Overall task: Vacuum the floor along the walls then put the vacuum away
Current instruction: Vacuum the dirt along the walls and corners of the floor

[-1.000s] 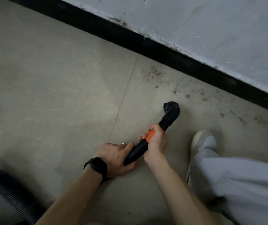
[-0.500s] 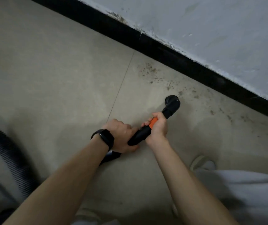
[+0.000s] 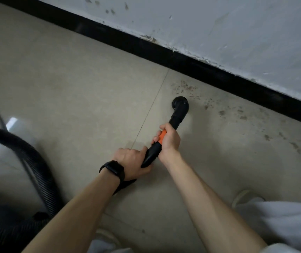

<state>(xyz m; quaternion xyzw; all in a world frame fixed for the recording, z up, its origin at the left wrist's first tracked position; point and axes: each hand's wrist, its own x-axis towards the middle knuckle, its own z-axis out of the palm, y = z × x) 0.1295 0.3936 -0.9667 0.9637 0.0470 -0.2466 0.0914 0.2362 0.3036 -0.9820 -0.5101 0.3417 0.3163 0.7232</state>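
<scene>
A black vacuum wand with an orange band runs from my hands toward the wall. Its round brush nozzle sits on the beige tile floor, a short way out from the black baseboard. My right hand grips the wand at the orange band. Behind it my left hand, a black watch on its wrist, grips the wand's rear end. Brown dirt specks lie scattered on the floor beside the nozzle and further right along the baseboard.
A black ribbed hose arcs at the left down to the vacuum's blurred body. A scuffed white wall rises above the baseboard. My grey trouser legs and pale shoes show at the bottom right.
Both hands and the wand have slid up and to the right, nearer the dirt specks. My view has pulled back and shifted left, so the hose and vacuum body show more.
</scene>
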